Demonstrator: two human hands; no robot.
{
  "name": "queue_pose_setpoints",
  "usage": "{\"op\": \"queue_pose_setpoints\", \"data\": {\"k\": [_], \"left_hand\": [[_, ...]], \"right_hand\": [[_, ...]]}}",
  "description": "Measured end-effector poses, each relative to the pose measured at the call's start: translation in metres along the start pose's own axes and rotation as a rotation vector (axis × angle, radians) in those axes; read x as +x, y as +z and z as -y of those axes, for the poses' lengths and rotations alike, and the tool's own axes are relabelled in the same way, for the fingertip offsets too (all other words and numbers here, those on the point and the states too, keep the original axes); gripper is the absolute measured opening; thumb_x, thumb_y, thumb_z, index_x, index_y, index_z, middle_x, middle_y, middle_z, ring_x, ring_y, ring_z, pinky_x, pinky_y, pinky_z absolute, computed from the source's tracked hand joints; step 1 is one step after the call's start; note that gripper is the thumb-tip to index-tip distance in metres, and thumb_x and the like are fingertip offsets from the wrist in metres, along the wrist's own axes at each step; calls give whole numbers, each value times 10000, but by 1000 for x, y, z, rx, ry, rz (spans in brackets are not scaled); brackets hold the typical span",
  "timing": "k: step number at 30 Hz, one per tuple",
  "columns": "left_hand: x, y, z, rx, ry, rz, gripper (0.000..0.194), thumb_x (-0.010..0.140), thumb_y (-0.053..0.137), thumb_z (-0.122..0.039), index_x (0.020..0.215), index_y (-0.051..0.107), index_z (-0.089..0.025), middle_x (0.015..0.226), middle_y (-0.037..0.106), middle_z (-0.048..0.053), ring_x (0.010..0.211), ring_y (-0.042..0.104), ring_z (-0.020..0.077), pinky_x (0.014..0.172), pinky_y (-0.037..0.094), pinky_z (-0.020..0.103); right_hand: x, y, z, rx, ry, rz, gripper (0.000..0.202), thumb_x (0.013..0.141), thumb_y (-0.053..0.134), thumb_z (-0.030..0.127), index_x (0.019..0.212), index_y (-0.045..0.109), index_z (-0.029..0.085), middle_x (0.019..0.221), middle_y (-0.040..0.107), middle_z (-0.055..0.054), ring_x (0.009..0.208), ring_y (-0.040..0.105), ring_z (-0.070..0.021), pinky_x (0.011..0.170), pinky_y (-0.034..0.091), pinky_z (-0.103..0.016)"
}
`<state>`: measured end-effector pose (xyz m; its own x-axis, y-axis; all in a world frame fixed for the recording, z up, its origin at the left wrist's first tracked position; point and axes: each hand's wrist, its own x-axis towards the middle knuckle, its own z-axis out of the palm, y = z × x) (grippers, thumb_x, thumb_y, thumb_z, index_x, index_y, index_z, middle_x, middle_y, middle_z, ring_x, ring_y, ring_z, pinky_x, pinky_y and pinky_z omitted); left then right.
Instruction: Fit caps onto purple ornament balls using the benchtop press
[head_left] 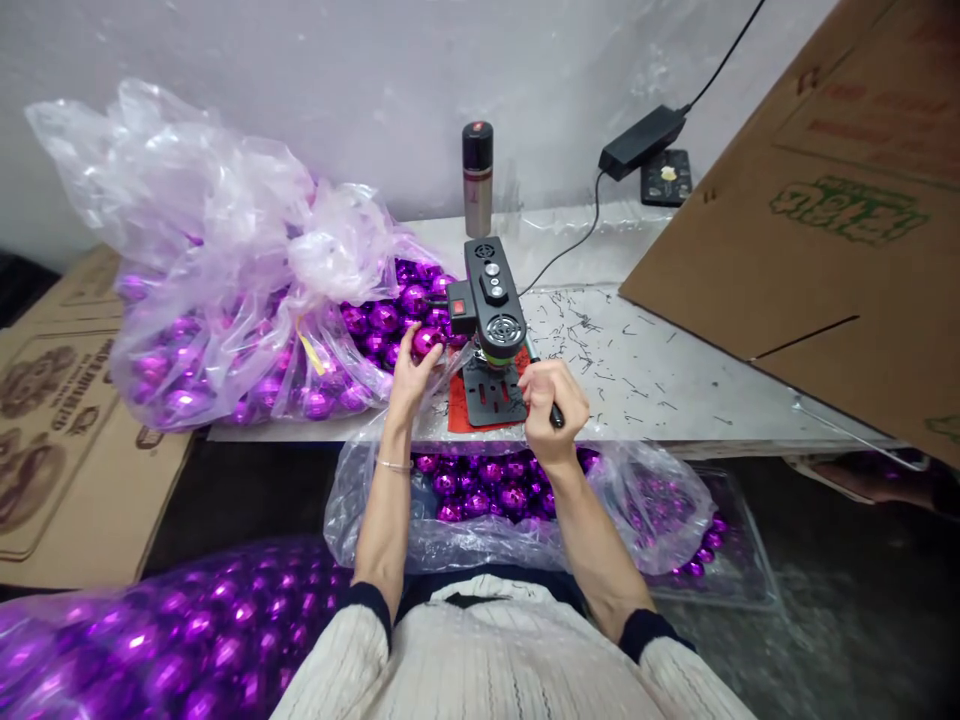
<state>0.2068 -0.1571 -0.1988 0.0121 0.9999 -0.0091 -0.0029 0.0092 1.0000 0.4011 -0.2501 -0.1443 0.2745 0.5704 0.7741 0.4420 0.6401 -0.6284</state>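
A small black press-like machine [495,300] stands on a red mat [459,405] at the table's front edge. Just left of it, my left hand [412,370] holds a shiny purple ball [426,343] between thumb and fingers. On the machine's right side my right hand [555,405] is wrapped round a black lever handle [556,415]. An open plastic bag of purple balls [384,318] lies beside my left hand. Below the table edge, another open bag [480,485] of purple balls sits between my forearms.
A dark-capped bottle [478,190] stands behind the machine. A large cardboard box [810,230] leans in at the right. Thin dark scraps [592,340] litter the white tabletop [675,385]. A power adapter [643,142] hangs on its cable near the wall. More cardboard [90,470] lies left.
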Motion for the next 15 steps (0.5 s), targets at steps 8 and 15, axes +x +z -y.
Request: {"op": "queue_pose_setpoints", "data": {"k": [8, 15], "left_hand": [[-72, 15, 31, -23, -67, 129, 636, 938, 618, -582, 1473, 474, -270, 1352, 670, 133, 1114, 717, 263, 863, 638, 415], [-64, 49, 54, 374, 167, -12, 612, 831, 782, -525, 1299, 592, -179, 1166, 729, 143, 994, 738, 275, 879, 622, 446]], "right_hand": [[8, -3, 1, -24, -31, 24, 281, 985, 472, 171, 718, 537, 224, 698, 612, 0, 657, 606, -140, 613, 464, -309], [13, -8, 2, -40, -96, 70, 263, 970, 472, 132, 734, 539, 224, 700, 615, -1, 664, 602, -140, 608, 459, -296]]}}
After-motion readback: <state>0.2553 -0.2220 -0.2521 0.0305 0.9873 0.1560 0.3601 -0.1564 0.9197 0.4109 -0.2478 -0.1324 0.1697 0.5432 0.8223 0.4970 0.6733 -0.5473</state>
